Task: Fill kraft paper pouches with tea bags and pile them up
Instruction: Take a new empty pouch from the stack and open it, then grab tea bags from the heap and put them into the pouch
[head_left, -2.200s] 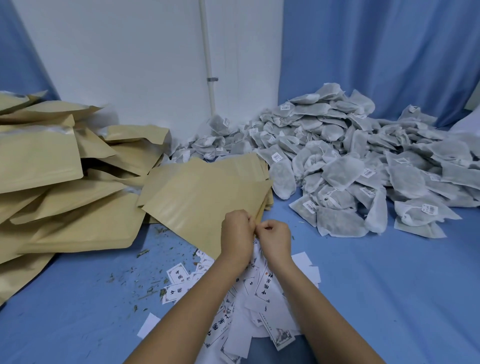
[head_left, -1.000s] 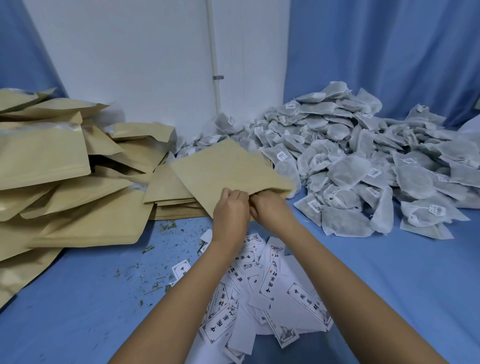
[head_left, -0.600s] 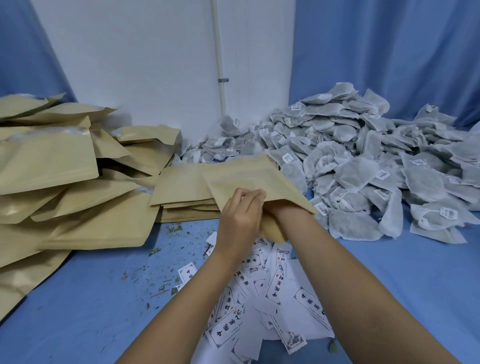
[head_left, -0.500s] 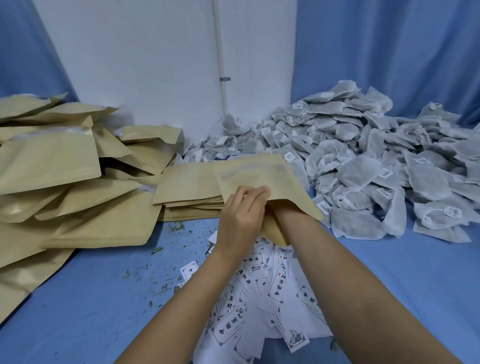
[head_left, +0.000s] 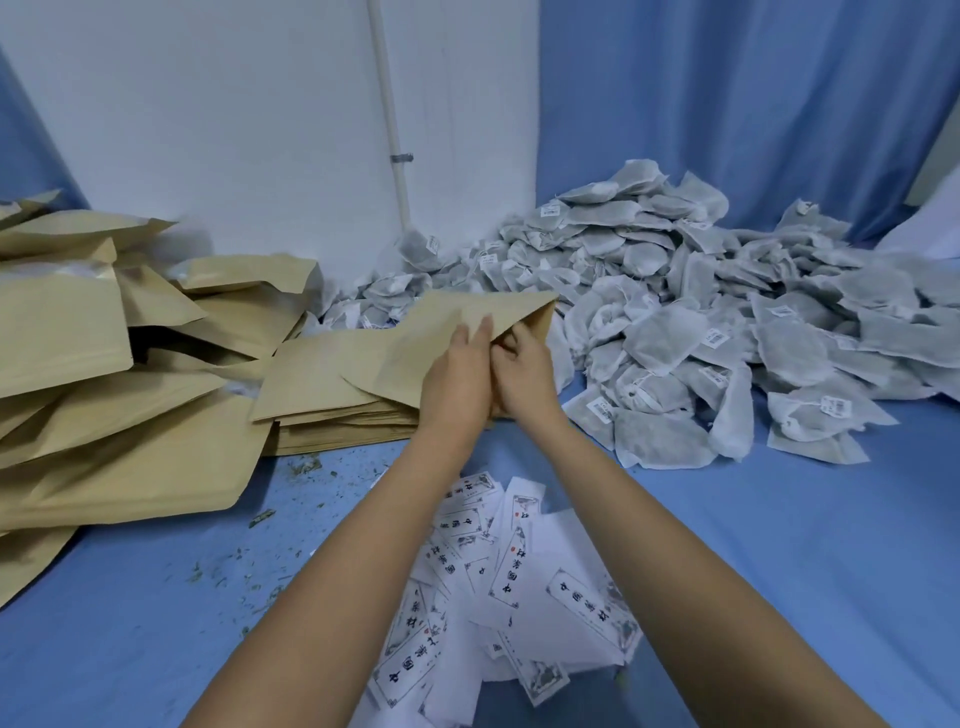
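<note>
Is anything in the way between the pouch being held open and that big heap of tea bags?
Nothing visible does. The pouch, held by the left hand and right hand, sits right beside the tea bag heap; the nearest bags lie just right of the right hand.
</note>
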